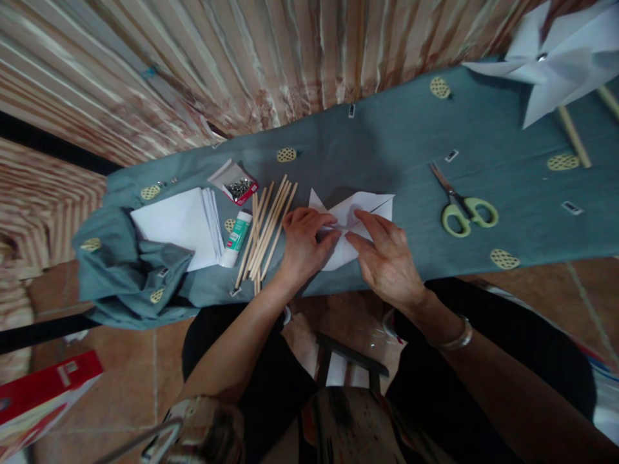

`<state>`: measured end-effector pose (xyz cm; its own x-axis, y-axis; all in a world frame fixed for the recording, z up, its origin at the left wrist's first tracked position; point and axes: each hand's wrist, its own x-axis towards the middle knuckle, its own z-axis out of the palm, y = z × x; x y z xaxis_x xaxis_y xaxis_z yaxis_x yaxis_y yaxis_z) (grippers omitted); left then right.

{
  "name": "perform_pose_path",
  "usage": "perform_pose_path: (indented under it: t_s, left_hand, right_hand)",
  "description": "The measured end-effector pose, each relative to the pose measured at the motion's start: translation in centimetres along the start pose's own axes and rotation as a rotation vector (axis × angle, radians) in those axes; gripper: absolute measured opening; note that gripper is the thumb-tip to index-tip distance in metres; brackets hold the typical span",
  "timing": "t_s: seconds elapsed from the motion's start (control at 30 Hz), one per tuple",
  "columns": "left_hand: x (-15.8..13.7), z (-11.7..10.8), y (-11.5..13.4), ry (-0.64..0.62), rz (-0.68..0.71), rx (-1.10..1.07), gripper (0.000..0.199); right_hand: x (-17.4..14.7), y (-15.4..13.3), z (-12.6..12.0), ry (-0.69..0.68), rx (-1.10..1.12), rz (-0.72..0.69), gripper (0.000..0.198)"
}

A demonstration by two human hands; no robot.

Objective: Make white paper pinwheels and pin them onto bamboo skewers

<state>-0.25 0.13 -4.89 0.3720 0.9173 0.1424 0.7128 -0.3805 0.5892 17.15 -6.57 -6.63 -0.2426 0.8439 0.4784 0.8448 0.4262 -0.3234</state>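
A white paper pinwheel (360,205), partly folded, lies on the cloth in front of me. My left hand (309,240) closes its thumb and fingertips on the paper near the centre. From the other side my right hand (384,251) presses its fingertips onto the folded paper, thumb and fingers bent. Beside my left hand lie several thin wooden sticks (268,229). Left of them is a glue stick (236,238) with a white cap and green label. A small open box of metal pins (236,187) sits behind the glue stick.
A stack of white paper (176,222) lies at the left. Green-handled scissors (467,209) rest to the right. Finished white pinwheels (551,58) on sticks lie at the far right. The blue-green tablecloth (387,142) is bunched at the left end; a striped curtain (290,58) hangs behind.
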Motion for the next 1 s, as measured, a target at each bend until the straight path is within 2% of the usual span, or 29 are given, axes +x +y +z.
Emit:
perform_pose_path:
  t_s: [1.0]
  left_hand:
    - [0.25, 0.36, 0.45, -0.019, -0.051, 0.004, 0.011]
  right_hand:
    - [-0.08, -0.21, -0.17, -0.03, 0.024, 0.037, 0.038]
